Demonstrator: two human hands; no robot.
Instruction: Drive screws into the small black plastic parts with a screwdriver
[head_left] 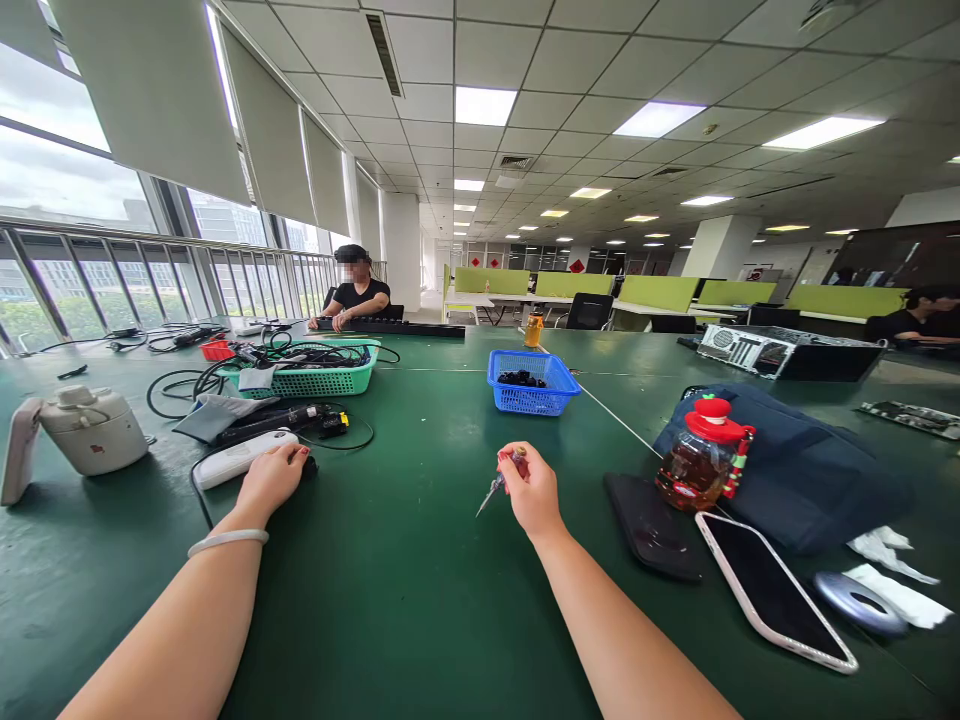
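Pointed tool (493, 491) is pinched between fingers of the right hand (536, 495), on the near side of the blue basket (534, 400). Left hand (271, 484) is bent beside the white device (232, 462), at a small black thing (310, 468); I cannot tell if it grips. Loose pinch could let the tool slip, and its bare tip could scratch the table (420, 600) or prick a finger.

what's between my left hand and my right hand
Mostly bare green tabletop in the head view, with a small dark item by your left hand and the pointed tool in your right hand jutting in.
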